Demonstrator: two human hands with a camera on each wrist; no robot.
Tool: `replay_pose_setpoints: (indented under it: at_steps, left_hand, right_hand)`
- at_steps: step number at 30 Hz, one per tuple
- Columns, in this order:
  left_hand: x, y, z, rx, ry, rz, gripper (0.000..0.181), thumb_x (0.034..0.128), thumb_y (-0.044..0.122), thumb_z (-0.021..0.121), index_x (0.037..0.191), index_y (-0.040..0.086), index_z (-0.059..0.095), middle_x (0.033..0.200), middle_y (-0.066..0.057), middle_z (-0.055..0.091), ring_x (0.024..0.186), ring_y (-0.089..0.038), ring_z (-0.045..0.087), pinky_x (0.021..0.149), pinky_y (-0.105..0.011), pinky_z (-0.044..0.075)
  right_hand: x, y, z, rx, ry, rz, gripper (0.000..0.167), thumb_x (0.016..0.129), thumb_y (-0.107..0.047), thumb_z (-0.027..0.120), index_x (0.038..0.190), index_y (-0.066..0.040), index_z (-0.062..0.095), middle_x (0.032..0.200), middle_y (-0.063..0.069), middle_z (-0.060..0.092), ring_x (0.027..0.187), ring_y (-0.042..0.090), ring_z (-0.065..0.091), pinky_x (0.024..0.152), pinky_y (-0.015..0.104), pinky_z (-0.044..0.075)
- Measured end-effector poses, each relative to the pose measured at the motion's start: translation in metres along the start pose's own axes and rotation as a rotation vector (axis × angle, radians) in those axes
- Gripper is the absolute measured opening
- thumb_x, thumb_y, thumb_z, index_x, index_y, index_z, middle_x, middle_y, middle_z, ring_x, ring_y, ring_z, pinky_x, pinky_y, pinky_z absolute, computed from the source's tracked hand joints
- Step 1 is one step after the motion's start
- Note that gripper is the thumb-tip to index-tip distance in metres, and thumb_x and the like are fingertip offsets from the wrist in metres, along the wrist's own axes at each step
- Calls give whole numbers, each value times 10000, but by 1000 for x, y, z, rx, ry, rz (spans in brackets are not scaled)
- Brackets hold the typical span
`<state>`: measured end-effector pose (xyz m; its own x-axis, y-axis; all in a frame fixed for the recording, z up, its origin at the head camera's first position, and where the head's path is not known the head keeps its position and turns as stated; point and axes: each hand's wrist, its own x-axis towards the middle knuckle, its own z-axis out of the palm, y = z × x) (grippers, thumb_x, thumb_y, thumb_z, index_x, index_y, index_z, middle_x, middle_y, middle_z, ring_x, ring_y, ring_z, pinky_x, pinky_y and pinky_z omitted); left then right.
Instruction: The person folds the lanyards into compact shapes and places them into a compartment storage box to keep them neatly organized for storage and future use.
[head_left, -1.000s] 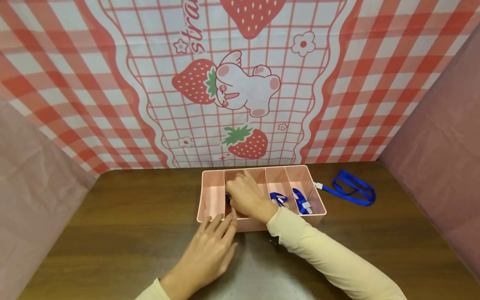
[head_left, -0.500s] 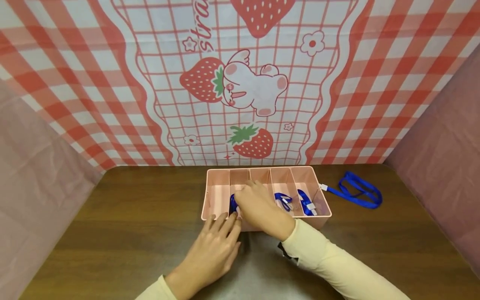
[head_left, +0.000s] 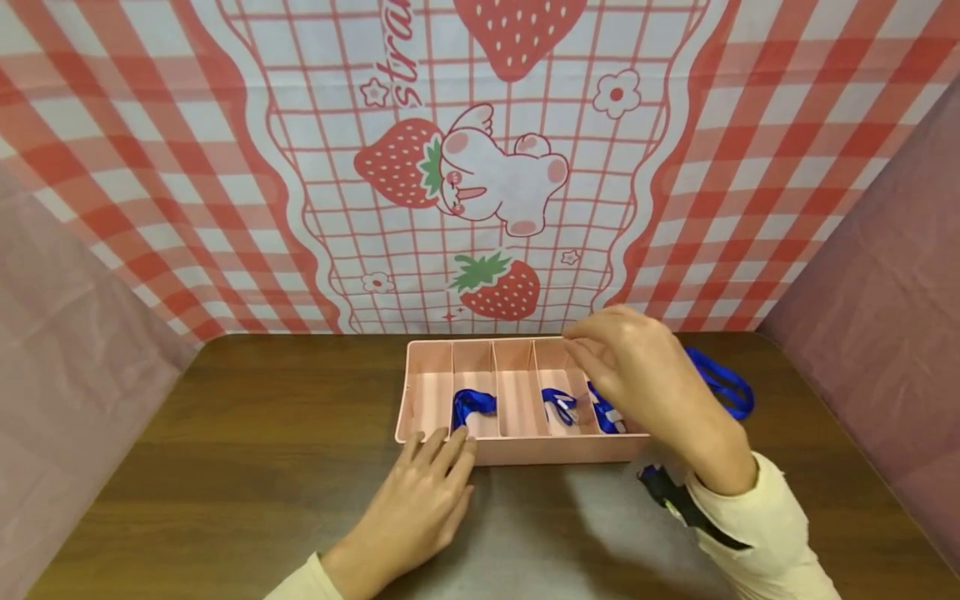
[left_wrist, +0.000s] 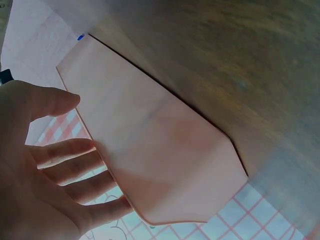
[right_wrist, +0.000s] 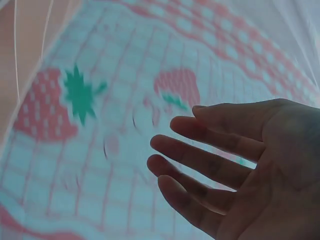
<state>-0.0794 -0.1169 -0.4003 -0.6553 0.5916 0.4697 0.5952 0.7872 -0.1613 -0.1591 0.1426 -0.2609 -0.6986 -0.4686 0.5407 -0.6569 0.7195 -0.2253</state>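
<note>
A pink divided box (head_left: 562, 451) stands on the table, its compartments side by side. My left hand (head_left: 420, 492) rests its fingertips on the box's front rim near the left end; in the left wrist view the fingers (left_wrist: 75, 167) touch the rim and the thumb is apart from them. A bundled blue lanyard (head_left: 474, 405) lies in the second compartment from the left. Other blue lanyards with pale clips lie in the fourth compartment (head_left: 559, 405) and the rightmost one. My right hand (head_left: 645, 375) is raised over the box's right end, fingers loosely bent, holding nothing.
Another blue lanyard (head_left: 723, 385) lies on the table right of the box, partly hidden by the right hand. A strawberry-printed cloth (head_left: 480, 167) hangs behind the table (head_left: 247, 433). Pink cloth walls stand at both sides.
My right hand has left the second compartment, rising and moving right over the box's right end. The blue lanyard there is now uncovered. The left hand stays at the front rim.
</note>
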Motion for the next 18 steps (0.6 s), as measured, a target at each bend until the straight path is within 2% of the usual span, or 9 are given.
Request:
replay_pose_setpoints:
  at_steps: [3, 6, 8, 11, 15, 18]
  left_hand:
    - [0, 0, 0, -8, 9, 0, 515, 845, 293, 744, 1260, 15, 623, 1276, -154, 636, 1139, -360, 602, 962, -545, 475]
    - [1, -1, 0, -8, 12, 4, 498, 852, 293, 737, 1256, 25, 623, 1271, -149, 639, 1129, -352, 606, 965, -534, 476]
    - [0, -2, 0, -10, 15, 4, 488, 850, 290, 736, 1244, 26, 626, 1266, -152, 640, 1125, -357, 606, 963, -535, 476]
    - [-2, -4, 0, -10, 24, 4, 480, 839, 284, 743, 1225, 21, 630, 1254, -159, 644, 1115, -366, 608, 957, -544, 478]
    - [-2, -3, 1, -12, 24, 9, 475, 841, 283, 739, 1218, 17, 629, 1248, -161, 645, 1110, -367, 609, 954, -542, 478]
    - [0, -1, 3, -8, 33, 15, 467, 846, 281, 730, 1217, 16, 627, 1247, -162, 644, 1105, -367, 610, 950, -534, 478]
  right_hand:
    - [-10, 16, -20, 5, 89, 23, 80, 877, -90, 753, 952, -68, 774, 887, 62, 733, 847, 229, 685, 741, 443, 542]
    - [-18, 37, -30, -15, 142, 81, 103, 881, -100, 750, 971, -57, 776, 892, 87, 746, 820, 259, 705, 715, 445, 540]
    - [-19, 52, -29, -15, 123, 146, 128, 902, -130, 733, 994, -48, 771, 886, 101, 747, 788, 276, 707, 686, 457, 542]
    - [-18, 75, -18, 5, 48, 223, 171, 929, -145, 700, 1035, -20, 749, 892, 133, 746, 765, 310, 713, 679, 499, 559]
    - [-19, 100, -2, 16, -47, 257, 168, 915, -108, 703, 1036, 6, 722, 909, 171, 732, 783, 348, 706, 714, 539, 552]
    - [-22, 116, 8, 5, -74, 252, 129, 892, -61, 706, 999, 9, 725, 894, 170, 726, 781, 334, 683, 722, 535, 539]
